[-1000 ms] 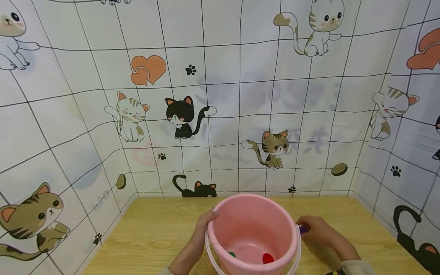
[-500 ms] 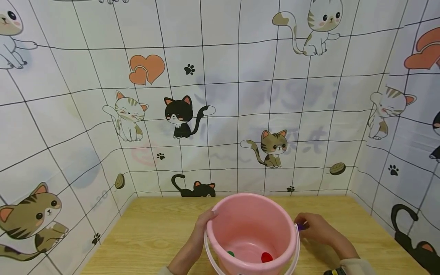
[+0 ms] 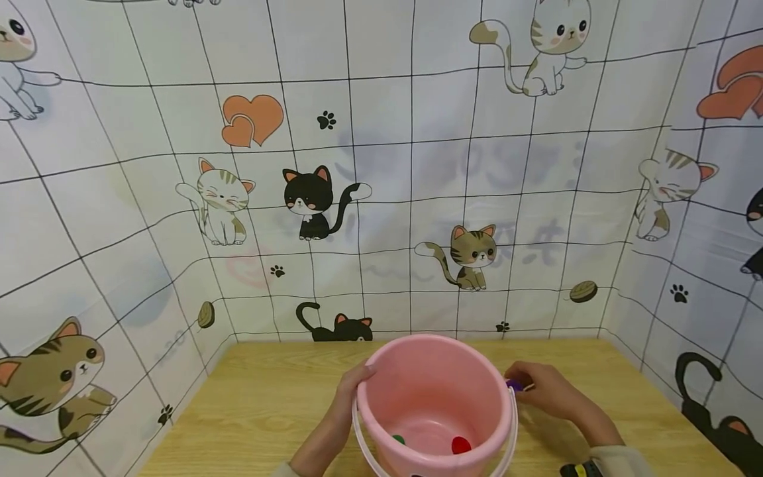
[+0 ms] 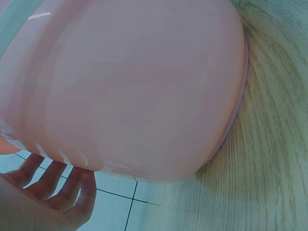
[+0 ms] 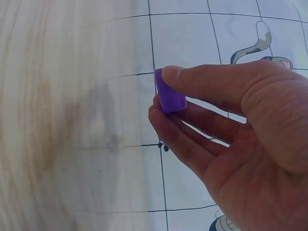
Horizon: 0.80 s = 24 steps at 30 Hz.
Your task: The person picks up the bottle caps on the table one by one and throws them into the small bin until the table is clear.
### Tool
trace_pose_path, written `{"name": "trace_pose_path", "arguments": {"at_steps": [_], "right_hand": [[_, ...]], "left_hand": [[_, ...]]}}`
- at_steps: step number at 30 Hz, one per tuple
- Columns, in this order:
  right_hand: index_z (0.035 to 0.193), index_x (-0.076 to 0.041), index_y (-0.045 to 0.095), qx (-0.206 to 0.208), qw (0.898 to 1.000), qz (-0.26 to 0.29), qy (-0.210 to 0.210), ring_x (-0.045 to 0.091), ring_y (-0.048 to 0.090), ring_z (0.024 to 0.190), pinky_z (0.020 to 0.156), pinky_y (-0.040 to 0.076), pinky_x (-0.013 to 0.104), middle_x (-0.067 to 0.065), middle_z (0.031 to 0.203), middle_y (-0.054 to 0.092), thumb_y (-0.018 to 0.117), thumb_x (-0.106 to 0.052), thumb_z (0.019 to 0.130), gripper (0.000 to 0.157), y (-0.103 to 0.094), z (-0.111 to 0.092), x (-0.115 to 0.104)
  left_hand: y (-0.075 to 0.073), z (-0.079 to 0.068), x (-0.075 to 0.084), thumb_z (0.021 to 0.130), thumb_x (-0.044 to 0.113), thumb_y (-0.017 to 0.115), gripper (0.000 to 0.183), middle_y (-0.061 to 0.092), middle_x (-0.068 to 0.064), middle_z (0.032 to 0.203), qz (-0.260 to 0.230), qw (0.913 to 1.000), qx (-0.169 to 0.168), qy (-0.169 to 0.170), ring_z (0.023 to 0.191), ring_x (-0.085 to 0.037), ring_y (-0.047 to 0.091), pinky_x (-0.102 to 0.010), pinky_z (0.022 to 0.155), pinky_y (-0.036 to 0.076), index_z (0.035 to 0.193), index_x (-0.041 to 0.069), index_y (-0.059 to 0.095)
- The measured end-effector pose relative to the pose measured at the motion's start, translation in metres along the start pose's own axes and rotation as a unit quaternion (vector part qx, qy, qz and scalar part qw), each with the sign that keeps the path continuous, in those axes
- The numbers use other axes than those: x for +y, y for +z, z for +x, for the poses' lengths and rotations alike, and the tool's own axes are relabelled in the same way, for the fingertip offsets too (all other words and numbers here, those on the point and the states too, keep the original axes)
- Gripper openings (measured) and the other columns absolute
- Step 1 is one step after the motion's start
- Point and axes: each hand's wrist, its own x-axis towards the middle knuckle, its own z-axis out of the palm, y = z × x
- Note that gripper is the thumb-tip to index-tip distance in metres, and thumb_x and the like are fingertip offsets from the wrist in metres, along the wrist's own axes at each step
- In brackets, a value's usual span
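A pink bucket [image 3: 441, 374] stands upright on the wooden table, its white handle [image 3: 508, 444] hanging down at the front. My left hand [image 3: 346, 397] holds the bucket's left rim, thumb over the edge; in the left wrist view its fingers [image 4: 82, 192] lie against the outer wall. Just outside the right rim, my right hand [image 3: 548, 391] pinches a small purple block [image 5: 171, 94] between thumb and fingertips. On the bucket's floor lie a red piece [image 3: 460, 445] and a green piece [image 3: 398, 439], the green one partly hidden by the front rim.
The light wooden table [image 3: 274, 384] reaches back to a white cloth wall [image 3: 381, 225] printed with cats and grid lines. Similar cloth walls close off the left and right sides. A dark band with yellow [image 3: 581, 470] circles my right wrist.
My right hand has moved slightly farther back along the bucket's right side, and more of the purple block shows. The left hand stays on the rim; the head view has shifted slightly.
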Motion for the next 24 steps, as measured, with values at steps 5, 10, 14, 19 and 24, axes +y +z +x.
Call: {"name": "trace_pose_path", "arguments": {"at_steps": [5, 10, 14, 19, 24], "right_hand": [[0.110, -0.010, 0.071, 0.001, 1.000, 0.001, -0.004, 0.009, 0.070, 0.093, 0.078, 0.060, 0.027, 0.002, 0.104, 0.074, 0.077, -0.020, 0.092, 0.021, -0.006, -0.001, -0.008], [0.112, -0.011, 0.072, 0.001, 1.000, 0.004, -0.002, 0.013, 0.071, 0.096, 0.079, 0.059, 0.024, 0.002, 0.106, 0.074, 0.076, -0.020, 0.093, 0.021, -0.010, 0.001, -0.013], [0.112, -0.009, 0.072, 0.003, 1.000, 0.006, -0.007, 0.012, 0.071, 0.096, 0.079, 0.059, 0.024, 0.003, 0.106, 0.074, 0.076, -0.019, 0.093, 0.022, -0.012, 0.001, -0.018], [0.111, -0.008, 0.072, 0.016, 1.000, 0.005, -0.022, 0.009, 0.070, 0.094, 0.077, 0.060, 0.025, 0.003, 0.104, 0.074, 0.076, -0.017, 0.092, 0.021, -0.014, 0.000, -0.025], [0.112, -0.008, 0.072, 0.016, 1.000, 0.006, -0.021, 0.008, 0.069, 0.094, 0.077, 0.059, 0.022, 0.002, 0.104, 0.074, 0.076, -0.018, 0.093, 0.021, -0.018, 0.001, -0.031]], "left_hand": [[0.000, -0.001, 0.000, 0.103, 0.039, 0.037, 0.055, 0.061, -0.020, 0.138, 0.003, 0.9999, -0.012, 0.011, 0.118, -0.019, 0.062, -0.030, 0.101, 0.048, 0.150, 0.014, 0.052], [0.001, 0.000, 0.001, 0.103, 0.038, 0.038, 0.054, 0.062, -0.019, 0.135, -0.002, 0.9999, -0.007, 0.010, 0.115, -0.017, 0.063, -0.030, 0.099, 0.050, 0.148, 0.012, 0.053], [0.001, 0.000, 0.000, 0.102, 0.039, 0.039, 0.055, 0.063, -0.018, 0.136, 0.000, 0.9999, -0.005, 0.009, 0.116, -0.017, 0.063, -0.029, 0.100, 0.049, 0.149, 0.013, 0.053], [0.000, 0.000, -0.001, 0.103, 0.041, 0.038, 0.055, 0.063, -0.014, 0.138, 0.003, 0.9999, -0.011, 0.009, 0.119, -0.017, 0.062, -0.029, 0.101, 0.048, 0.151, 0.018, 0.051], [-0.001, 0.001, 0.000, 0.103, 0.041, 0.040, 0.053, 0.069, -0.016, 0.123, -0.007, 0.9999, -0.012, 0.005, 0.104, -0.016, 0.068, -0.031, 0.093, 0.053, 0.142, 0.010, 0.057]]}}
